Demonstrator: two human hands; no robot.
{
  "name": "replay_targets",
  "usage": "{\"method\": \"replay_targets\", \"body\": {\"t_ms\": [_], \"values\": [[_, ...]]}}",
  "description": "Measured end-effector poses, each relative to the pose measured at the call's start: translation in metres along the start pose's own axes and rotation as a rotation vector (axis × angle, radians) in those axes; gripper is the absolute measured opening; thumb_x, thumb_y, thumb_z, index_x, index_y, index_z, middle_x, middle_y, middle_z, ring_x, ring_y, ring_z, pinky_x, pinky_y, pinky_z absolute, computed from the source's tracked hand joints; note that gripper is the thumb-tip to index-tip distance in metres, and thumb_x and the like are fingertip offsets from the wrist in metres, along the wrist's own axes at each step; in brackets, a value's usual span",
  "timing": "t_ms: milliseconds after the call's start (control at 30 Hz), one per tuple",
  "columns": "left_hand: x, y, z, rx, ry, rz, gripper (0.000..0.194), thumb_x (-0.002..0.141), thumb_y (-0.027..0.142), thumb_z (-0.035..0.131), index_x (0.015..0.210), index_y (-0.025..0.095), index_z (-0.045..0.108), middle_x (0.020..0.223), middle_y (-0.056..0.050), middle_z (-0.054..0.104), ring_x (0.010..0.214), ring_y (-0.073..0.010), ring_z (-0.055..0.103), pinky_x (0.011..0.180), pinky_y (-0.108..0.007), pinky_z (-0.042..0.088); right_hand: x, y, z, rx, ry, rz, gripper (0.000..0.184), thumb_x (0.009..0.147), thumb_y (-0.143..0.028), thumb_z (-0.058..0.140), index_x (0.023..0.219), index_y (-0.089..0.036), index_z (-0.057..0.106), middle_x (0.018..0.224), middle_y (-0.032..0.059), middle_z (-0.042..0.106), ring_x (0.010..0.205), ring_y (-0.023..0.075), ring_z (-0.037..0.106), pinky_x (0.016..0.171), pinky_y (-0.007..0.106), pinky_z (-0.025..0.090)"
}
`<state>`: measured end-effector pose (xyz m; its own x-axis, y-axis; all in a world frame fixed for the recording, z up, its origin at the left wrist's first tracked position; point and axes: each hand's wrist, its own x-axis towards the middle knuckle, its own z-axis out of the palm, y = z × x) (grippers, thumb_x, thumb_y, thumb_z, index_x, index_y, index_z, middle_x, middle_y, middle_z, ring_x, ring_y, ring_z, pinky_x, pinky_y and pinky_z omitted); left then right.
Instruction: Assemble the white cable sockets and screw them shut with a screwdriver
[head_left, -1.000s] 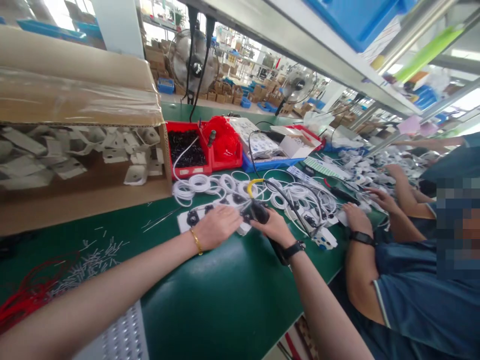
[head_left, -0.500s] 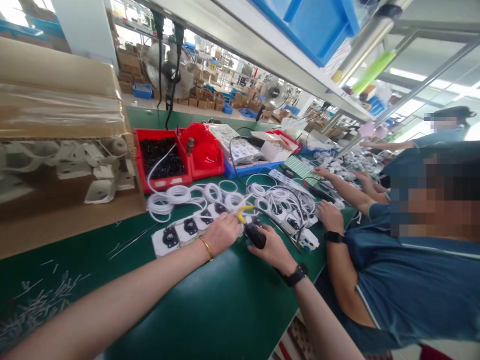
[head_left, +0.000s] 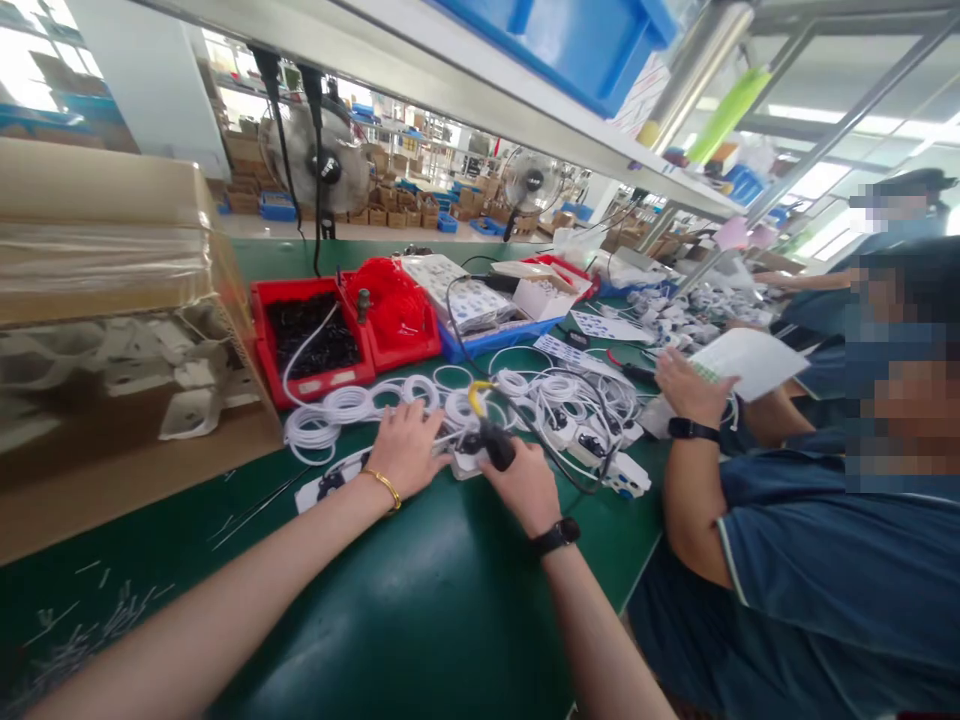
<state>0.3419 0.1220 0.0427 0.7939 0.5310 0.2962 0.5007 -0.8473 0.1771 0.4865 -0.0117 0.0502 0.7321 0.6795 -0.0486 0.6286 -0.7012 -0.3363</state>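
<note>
My right hand (head_left: 529, 485) is wrapped round a black corded hand tool (head_left: 497, 445) with a curved yellow end; it looks like an electric screwdriver, but its tip is hidden. Below the tool lies a white socket housing (head_left: 469, 465) with a black round part on it. My left hand (head_left: 409, 450) reaches over the row of housings, fingers extended and thumb apart, covering part of the row. Another white housing (head_left: 311, 497) with a black part shows left of my left wrist. Coils of white cable (head_left: 349, 403) lie just behind both hands.
Red bins hold black parts (head_left: 311, 335) and red wires (head_left: 390, 305). A cardboard box (head_left: 247, 400) of white parts stands left; white scraps (head_left: 90, 640) lie near it. At right, a co-worker's hand (head_left: 694, 390) is beside a white sheet (head_left: 750, 365). A shelf (head_left: 480, 60) hangs overhead.
My left hand has shifted left along the housings and its fingers have spread. The tool is still in my right hand. The co-worker now has a white sheet raised at the right.
</note>
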Motion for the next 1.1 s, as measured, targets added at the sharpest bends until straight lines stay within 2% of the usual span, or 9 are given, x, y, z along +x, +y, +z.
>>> {"method": "replay_targets", "body": {"t_ms": [67, 100, 233, 300, 433, 533, 733, 900, 1100], "values": [[0.006, -0.007, 0.006, 0.019, -0.077, 0.015, 0.067, 0.07, 0.053, 0.066, 0.125, 0.021, 0.044, 0.121, -0.016, 0.05, 0.106, -0.0355, 0.05, 0.092, -0.055, 0.034, 0.001, -0.005, 0.003, -0.017, 0.009, 0.039, 0.048, 0.072, -0.056, 0.058, 0.107, -0.023, 0.058, 0.096, 0.0104, 0.057, 0.076, 0.0238, 0.063, 0.067, 0.033, 0.045], [0.008, -0.009, 0.01, 0.021, -0.097, 0.028, 0.067, 0.07, 0.052, 0.066, 0.125, 0.021, 0.044, 0.121, -0.017, 0.051, 0.104, -0.0353, 0.052, 0.09, -0.054, 0.035, 0.002, -0.006, 0.004, -0.022, 0.01, 0.05, 0.048, 0.073, -0.057, 0.057, 0.107, -0.024, 0.058, 0.097, 0.0104, 0.057, 0.075, 0.0234, 0.063, 0.066, 0.033, 0.045], [0.013, -0.011, 0.016, 0.006, -0.162, 0.104, 0.047, 0.078, 0.04, 0.06, 0.118, 0.02, 0.049, 0.111, -0.014, 0.057, 0.096, -0.0307, 0.058, 0.082, -0.044, 0.041, 0.005, -0.003, 0.006, -0.026, 0.02, 0.038, 0.047, 0.075, -0.057, 0.054, 0.107, -0.023, 0.056, 0.104, 0.0113, 0.057, 0.08, 0.0235, 0.063, 0.066, 0.032, 0.044], [0.013, -0.016, 0.012, -0.011, -0.205, 0.163, 0.049, 0.076, 0.039, 0.062, 0.119, 0.021, 0.049, 0.11, -0.011, 0.059, 0.094, -0.0288, 0.06, 0.085, -0.044, 0.04, 0.006, -0.001, 0.005, -0.027, 0.015, 0.022, 0.044, 0.075, -0.055, 0.055, 0.105, -0.023, 0.056, 0.104, 0.0111, 0.058, 0.082, 0.0237, 0.063, 0.067, 0.031, 0.044], [0.016, -0.038, 0.0, -0.072, -0.319, 0.334, 0.071, 0.069, 0.048, 0.067, 0.132, 0.03, 0.038, 0.132, -0.006, 0.051, 0.111, -0.0251, 0.054, 0.099, -0.041, 0.03, 0.008, 0.002, 0.002, -0.037, -0.002, -0.005, 0.041, 0.074, -0.052, 0.058, 0.102, -0.022, 0.056, 0.104, 0.0108, 0.057, 0.082, 0.0231, 0.062, 0.067, 0.03, 0.044], [0.021, -0.055, -0.004, -0.184, -0.426, 0.429, 0.073, 0.073, 0.05, 0.062, 0.137, 0.033, 0.031, 0.141, -0.003, 0.042, 0.12, -0.0229, 0.049, 0.099, -0.035, 0.031, 0.011, 0.003, 0.0, -0.046, -0.017, -0.034, 0.039, 0.074, -0.052, 0.059, 0.099, -0.022, 0.056, 0.103, 0.0097, 0.057, 0.083, 0.0217, 0.061, 0.069, 0.029, 0.043], [0.024, -0.059, 0.004, -0.295, -0.424, 0.363, 0.062, 0.074, 0.049, 0.062, 0.13, 0.03, 0.042, 0.133, -0.002, 0.051, 0.111, -0.0216, 0.055, 0.084, -0.027, 0.044, 0.011, 0.0, -0.001, -0.053, -0.031, -0.059, 0.038, 0.075, -0.052, 0.057, 0.099, -0.023, 0.057, 0.099, 0.0082, 0.056, 0.076, 0.0198, 0.06, 0.066, 0.028, 0.042], [0.02, -0.056, 0.008, -0.352, -0.403, 0.331, 0.059, 0.075, 0.045, 0.062, 0.129, 0.029, 0.043, 0.133, -0.001, 0.051, 0.116, -0.0206, 0.053, 0.089, -0.027, 0.043, 0.008, -0.003, 0.002, 0.022, -0.049, -0.16, 0.055, 0.075, -0.046, 0.061, 0.125, -0.026, 0.049, 0.106, 0.0082, 0.057, 0.09, 0.0222, 0.06, 0.077, 0.03, 0.043], [0.007, -0.051, 0.003, -0.397, -0.411, 0.306, 0.052, 0.078, 0.037, 0.059, 0.127, 0.029, 0.045, 0.135, 0.0, 0.05, 0.117, -0.0196, 0.052, 0.095, -0.028, 0.041, 0.005, 0.001, 0.0, 0.081, -0.125, -0.168, 0.048, 0.071, -0.043, 0.065, 0.115, -0.026, 0.059, 0.106, 0.0079, 0.055, 0.088, 0.0216, 0.06, 0.077, 0.029, 0.043]]}}
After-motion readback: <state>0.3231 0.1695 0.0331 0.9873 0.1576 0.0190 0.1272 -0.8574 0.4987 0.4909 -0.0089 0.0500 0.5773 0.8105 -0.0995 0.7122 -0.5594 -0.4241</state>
